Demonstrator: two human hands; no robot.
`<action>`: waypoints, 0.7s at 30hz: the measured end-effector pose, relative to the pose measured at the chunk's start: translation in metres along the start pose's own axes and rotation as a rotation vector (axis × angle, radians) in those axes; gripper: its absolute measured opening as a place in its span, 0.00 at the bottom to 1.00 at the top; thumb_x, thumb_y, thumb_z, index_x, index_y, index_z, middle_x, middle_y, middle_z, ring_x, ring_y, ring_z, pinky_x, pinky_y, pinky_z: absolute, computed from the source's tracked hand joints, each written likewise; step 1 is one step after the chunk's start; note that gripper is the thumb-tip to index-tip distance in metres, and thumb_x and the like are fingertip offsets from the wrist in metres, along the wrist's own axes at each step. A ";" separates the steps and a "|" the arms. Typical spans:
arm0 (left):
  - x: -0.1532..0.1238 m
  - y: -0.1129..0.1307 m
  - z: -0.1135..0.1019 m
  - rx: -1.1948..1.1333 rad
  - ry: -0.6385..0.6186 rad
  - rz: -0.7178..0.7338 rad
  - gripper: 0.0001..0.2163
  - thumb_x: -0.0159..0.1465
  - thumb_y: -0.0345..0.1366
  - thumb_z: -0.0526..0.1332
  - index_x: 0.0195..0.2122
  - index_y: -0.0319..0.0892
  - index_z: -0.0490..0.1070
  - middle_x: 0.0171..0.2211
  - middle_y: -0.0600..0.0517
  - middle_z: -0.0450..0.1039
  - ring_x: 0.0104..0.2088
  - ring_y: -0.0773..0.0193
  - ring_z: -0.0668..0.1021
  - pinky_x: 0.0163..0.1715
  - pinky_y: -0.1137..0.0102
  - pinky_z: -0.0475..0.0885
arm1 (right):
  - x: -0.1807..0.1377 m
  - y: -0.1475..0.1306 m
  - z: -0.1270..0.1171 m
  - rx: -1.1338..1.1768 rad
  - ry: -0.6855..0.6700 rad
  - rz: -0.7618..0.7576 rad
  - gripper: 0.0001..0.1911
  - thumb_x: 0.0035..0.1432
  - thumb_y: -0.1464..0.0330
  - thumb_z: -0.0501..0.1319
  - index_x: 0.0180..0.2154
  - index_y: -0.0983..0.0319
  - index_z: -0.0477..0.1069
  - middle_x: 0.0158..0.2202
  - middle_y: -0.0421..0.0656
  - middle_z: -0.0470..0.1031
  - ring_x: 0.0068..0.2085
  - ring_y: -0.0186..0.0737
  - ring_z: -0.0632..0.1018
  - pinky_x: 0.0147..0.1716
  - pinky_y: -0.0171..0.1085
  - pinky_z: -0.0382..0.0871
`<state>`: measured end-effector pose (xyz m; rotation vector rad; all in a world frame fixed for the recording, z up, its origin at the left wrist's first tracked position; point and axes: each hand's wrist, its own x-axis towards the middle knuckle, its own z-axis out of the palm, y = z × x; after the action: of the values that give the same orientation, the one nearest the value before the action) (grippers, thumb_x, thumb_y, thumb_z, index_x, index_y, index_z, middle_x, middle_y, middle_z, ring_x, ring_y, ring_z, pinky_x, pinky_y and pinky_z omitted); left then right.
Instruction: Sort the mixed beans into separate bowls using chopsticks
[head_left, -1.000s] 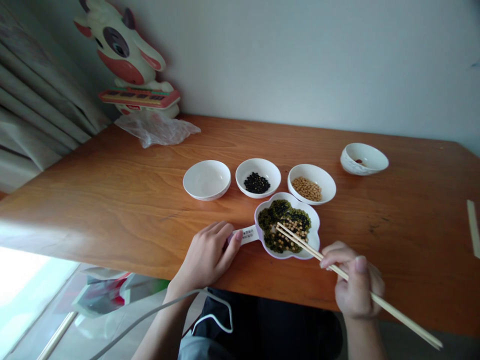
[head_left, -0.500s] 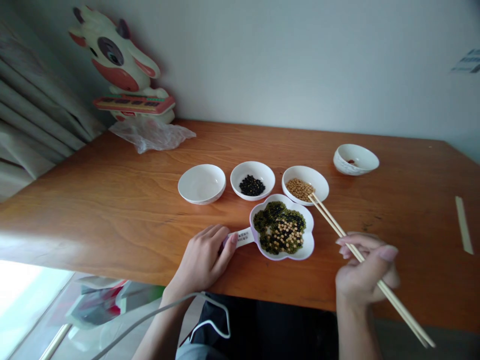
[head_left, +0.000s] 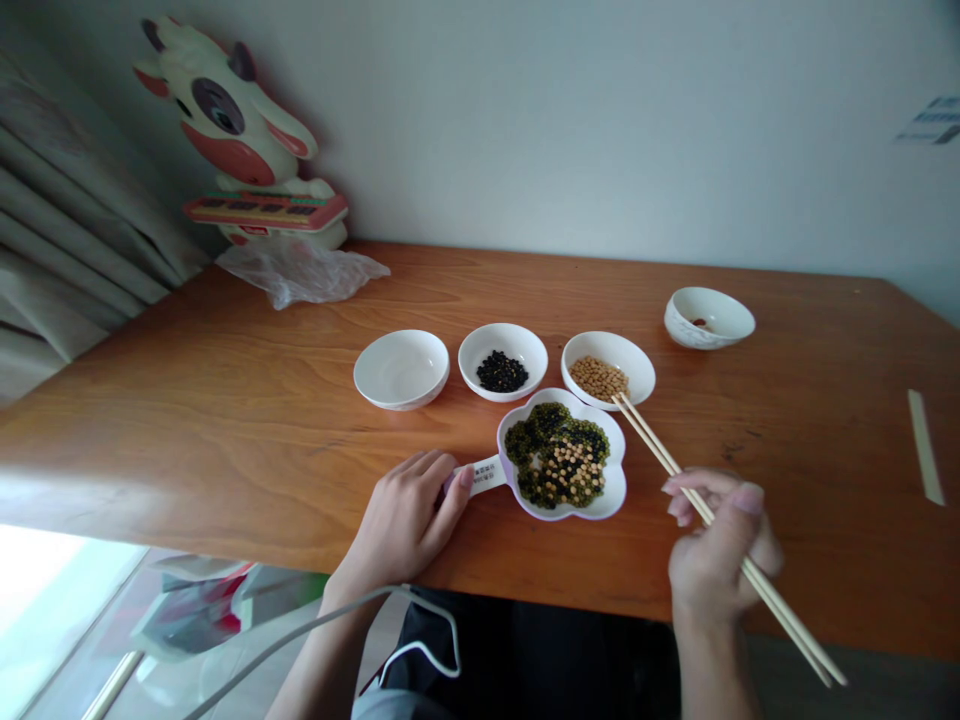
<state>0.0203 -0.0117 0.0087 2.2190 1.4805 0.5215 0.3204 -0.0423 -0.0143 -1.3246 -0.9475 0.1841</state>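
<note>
My left hand (head_left: 409, 510) is closed around the handle of a white, flower-shaped pan (head_left: 616, 490) with a purple rim. Green beans, black beans and pale yellow soybeans lie mixed inside it. My right hand (head_left: 720, 550) grips a pair of wooden chopsticks (head_left: 660, 445). Their tips are at the front rim of a white bowl (head_left: 641, 372) of soybeans (head_left: 598, 378); whether a bean is between them I cannot tell. Left of it stands a bowl (head_left: 504, 335) holding black beans (head_left: 502, 371). Farther left is a white bowl (head_left: 401, 372) with nothing visible inside.
Another white bowl (head_left: 697, 330) with small reddish bits stands at the back right. A clear plastic bag (head_left: 304, 272) and a cow-shaped toy keyboard (head_left: 262, 210) are at the back left. A pale strip (head_left: 926, 445) lies at the right. A cable (head_left: 300, 630) crosses my left forearm.
My right hand has shifted slightly left, and the chopstick tips have moved a little down and left towards the soybean bowl's front rim. My left hand stays on the pan handle.
</note>
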 end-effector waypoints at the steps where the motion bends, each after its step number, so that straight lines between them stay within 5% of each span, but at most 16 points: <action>1: 0.000 0.000 0.000 0.000 0.000 0.002 0.16 0.78 0.42 0.48 0.32 0.45 0.64 0.30 0.51 0.70 0.31 0.58 0.72 0.34 0.65 0.64 | 0.000 0.000 -0.001 0.010 -0.001 0.007 0.27 0.73 0.55 0.51 0.29 0.64 0.78 0.25 0.43 0.75 0.24 0.35 0.71 0.22 0.38 0.59; 13: -0.001 -0.001 0.000 0.000 -0.011 -0.002 0.16 0.78 0.43 0.48 0.32 0.45 0.62 0.31 0.51 0.68 0.32 0.58 0.71 0.35 0.65 0.63 | -0.003 0.002 -0.005 0.119 -0.043 -0.032 0.25 0.72 0.59 0.52 0.27 0.62 0.77 0.26 0.43 0.76 0.25 0.36 0.72 0.23 0.39 0.60; 21: 0.000 0.000 0.000 -0.028 -0.020 -0.003 0.16 0.78 0.43 0.48 0.32 0.45 0.60 0.31 0.51 0.67 0.33 0.59 0.71 0.36 0.64 0.63 | -0.006 -0.003 -0.008 0.168 -0.571 -0.219 0.31 0.75 0.55 0.43 0.30 0.58 0.77 0.30 0.45 0.76 0.35 0.45 0.75 0.35 0.46 0.65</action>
<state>0.0203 -0.0112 0.0082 2.1940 1.4577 0.5148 0.3211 -0.0531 -0.0143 -1.0164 -1.5144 0.4782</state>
